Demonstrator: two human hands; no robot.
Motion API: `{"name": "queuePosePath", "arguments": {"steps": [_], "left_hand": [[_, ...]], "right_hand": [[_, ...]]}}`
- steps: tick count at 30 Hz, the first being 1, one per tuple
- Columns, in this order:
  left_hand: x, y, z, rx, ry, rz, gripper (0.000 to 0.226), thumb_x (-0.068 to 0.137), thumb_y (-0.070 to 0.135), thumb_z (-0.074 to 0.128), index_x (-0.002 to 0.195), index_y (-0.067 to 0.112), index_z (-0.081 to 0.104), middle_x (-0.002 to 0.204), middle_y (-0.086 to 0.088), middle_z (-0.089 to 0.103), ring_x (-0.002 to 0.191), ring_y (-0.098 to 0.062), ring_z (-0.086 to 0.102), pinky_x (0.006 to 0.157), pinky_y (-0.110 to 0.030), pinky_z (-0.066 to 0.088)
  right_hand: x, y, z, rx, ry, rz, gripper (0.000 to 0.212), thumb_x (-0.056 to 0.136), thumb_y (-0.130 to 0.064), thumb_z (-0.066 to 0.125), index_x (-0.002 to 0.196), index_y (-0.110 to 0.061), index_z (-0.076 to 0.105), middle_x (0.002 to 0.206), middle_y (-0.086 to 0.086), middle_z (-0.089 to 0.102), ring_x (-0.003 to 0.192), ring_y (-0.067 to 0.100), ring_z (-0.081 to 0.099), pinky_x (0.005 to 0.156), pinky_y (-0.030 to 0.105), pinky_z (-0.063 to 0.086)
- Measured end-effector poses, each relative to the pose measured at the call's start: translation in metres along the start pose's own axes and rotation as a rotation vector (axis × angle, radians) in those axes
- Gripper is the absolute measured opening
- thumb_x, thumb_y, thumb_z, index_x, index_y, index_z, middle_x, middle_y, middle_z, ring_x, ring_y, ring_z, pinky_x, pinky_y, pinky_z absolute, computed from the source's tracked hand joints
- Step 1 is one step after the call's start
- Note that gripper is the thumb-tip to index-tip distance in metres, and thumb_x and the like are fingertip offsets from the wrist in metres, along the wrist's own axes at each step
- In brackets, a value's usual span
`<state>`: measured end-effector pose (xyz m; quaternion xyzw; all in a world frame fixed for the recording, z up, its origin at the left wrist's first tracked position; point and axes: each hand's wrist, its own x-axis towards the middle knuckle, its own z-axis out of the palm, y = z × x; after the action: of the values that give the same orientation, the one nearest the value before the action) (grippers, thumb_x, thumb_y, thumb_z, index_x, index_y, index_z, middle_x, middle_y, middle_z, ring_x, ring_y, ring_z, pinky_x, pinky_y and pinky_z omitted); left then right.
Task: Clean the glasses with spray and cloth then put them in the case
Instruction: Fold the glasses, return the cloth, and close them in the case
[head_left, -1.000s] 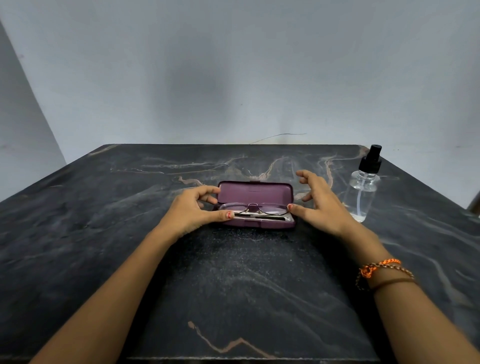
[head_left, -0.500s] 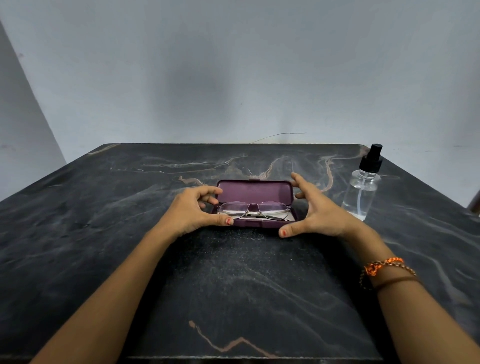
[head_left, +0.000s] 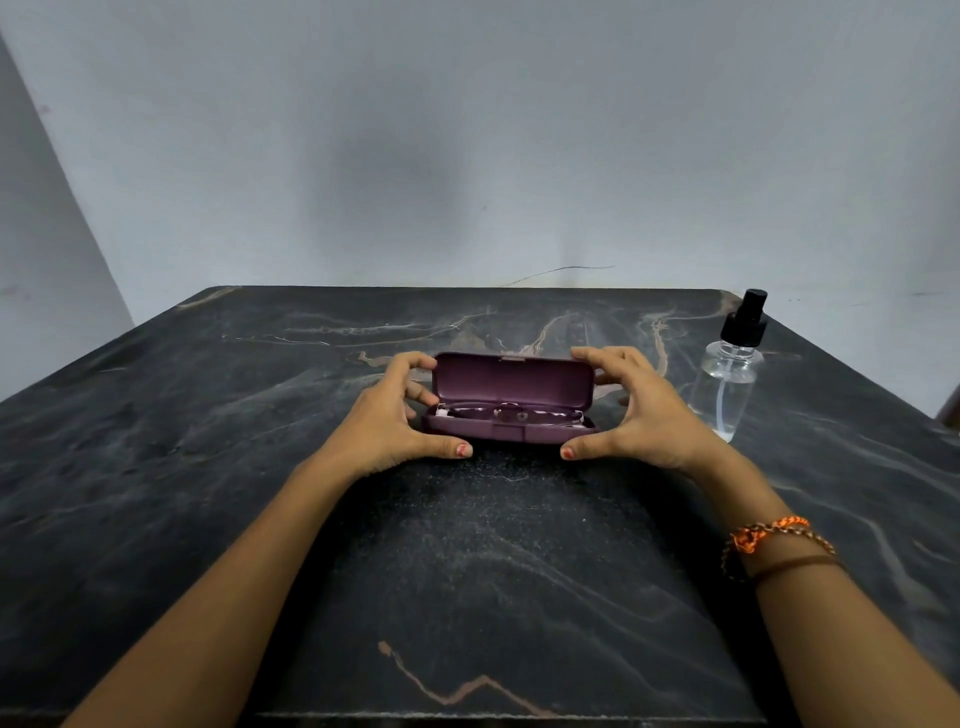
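Observation:
A purple glasses case (head_left: 511, 382) sits on the dark marble table, its lid tilted partway up. The thin-framed glasses (head_left: 511, 414) lie folded inside the tray, over something pale. My left hand (head_left: 387, 418) grips the case's left end, fingers on the lid's corner and thumb at the front edge. My right hand (head_left: 631, 410) holds the right end the same way. A clear spray bottle (head_left: 727, 382) with a black nozzle stands upright to the right of the case, apart from my right hand.
The black marble table (head_left: 260, 467) stretches to a grey wall behind. Its front edge runs along the bottom of the view. A dark object's edge shows at the far right (head_left: 950, 410).
Both hands have closed onto the ends of the case and the lid has tipped forward over the glasses. The bottle has not moved.

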<state>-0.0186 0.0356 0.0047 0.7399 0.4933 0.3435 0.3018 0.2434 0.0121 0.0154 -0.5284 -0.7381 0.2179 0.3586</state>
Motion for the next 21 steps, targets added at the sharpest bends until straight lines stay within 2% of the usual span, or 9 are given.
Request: {"name": "queuePosePath", "arguments": {"steps": [2, 6, 11, 13, 17, 19, 21], "left_hand": [[0.0022, -0.0017, 0.0, -0.012, 0.036, -0.008, 0.084, 0.054, 0.03, 0.086, 0.118, 0.029, 0.031, 0.094, 0.005, 0.057, 0.082, -0.01, 0.052, 0.068, -0.02, 0.041], [0.0019, -0.0031, -0.0009, 0.016, 0.032, -0.011, 0.085, 0.056, 0.03, 0.085, 0.125, 0.028, 0.035, 0.092, 0.008, 0.056, 0.081, -0.006, 0.051, 0.067, -0.018, 0.041], [0.0005, -0.0005, -0.0015, 0.077, 0.015, 0.041, 0.063, 0.059, 0.034, 0.082, 0.111, 0.038, 0.046, 0.093, 0.011, 0.052, 0.076, 0.001, 0.049, 0.062, -0.013, 0.037], [0.0001, -0.0002, -0.0021, 0.096, 0.028, 0.067, 0.057, 0.059, 0.035, 0.082, 0.106, 0.039, 0.051, 0.097, 0.012, 0.05, 0.079, 0.004, 0.047, 0.064, -0.012, 0.036], [-0.002, 0.001, -0.002, 0.14, -0.022, 0.095, 0.059, 0.06, 0.033, 0.082, 0.112, 0.035, 0.054, 0.104, 0.007, 0.045, 0.088, 0.0, 0.044, 0.069, -0.009, 0.033], [-0.0027, 0.0024, -0.0018, 0.165, -0.029, 0.116, 0.061, 0.061, 0.032, 0.082, 0.115, 0.034, 0.054, 0.109, 0.005, 0.044, 0.096, -0.006, 0.043, 0.074, -0.01, 0.032], [-0.0043, 0.0046, -0.0011, 0.202, -0.02, 0.167, 0.064, 0.061, 0.031, 0.082, 0.118, 0.032, 0.054, 0.114, 0.004, 0.045, 0.104, -0.01, 0.041, 0.084, -0.019, 0.034]], "right_hand": [[-0.0005, -0.0013, -0.0001, 0.027, 0.015, -0.019, 0.082, 0.049, -0.018, 0.088, 0.12, -0.031, 0.047, 0.114, -0.008, 0.042, 0.105, 0.008, 0.047, 0.082, 0.013, 0.036], [-0.0002, -0.003, -0.0011, 0.08, 0.01, -0.018, 0.07, 0.05, -0.014, 0.087, 0.105, -0.035, 0.05, 0.11, -0.01, 0.047, 0.099, 0.006, 0.051, 0.077, 0.012, 0.039], [-0.0006, -0.0037, -0.0004, 0.096, -0.027, -0.019, 0.058, 0.051, -0.011, 0.086, 0.092, -0.034, 0.053, 0.106, -0.002, 0.057, 0.096, 0.01, 0.054, 0.07, 0.0, 0.038], [-0.0014, -0.005, -0.0003, 0.099, -0.054, -0.021, 0.052, 0.052, -0.01, 0.086, 0.088, -0.03, 0.055, 0.099, -0.005, 0.059, 0.092, 0.011, 0.056, 0.073, 0.005, 0.041], [-0.003, -0.0081, 0.0009, 0.088, -0.103, -0.033, 0.047, 0.052, -0.006, 0.085, 0.085, -0.026, 0.057, 0.091, -0.008, 0.059, 0.085, 0.014, 0.059, 0.083, 0.033, 0.051], [-0.0037, -0.0096, 0.0007, 0.088, -0.105, -0.035, 0.047, 0.053, -0.005, 0.085, 0.085, -0.026, 0.058, 0.091, -0.008, 0.06, 0.085, 0.014, 0.059, 0.084, 0.037, 0.052], [-0.0043, -0.0104, 0.0, 0.074, -0.095, -0.044, 0.047, 0.053, -0.006, 0.085, 0.085, -0.028, 0.059, 0.092, -0.01, 0.06, 0.088, 0.013, 0.059, 0.085, 0.036, 0.051]]}}
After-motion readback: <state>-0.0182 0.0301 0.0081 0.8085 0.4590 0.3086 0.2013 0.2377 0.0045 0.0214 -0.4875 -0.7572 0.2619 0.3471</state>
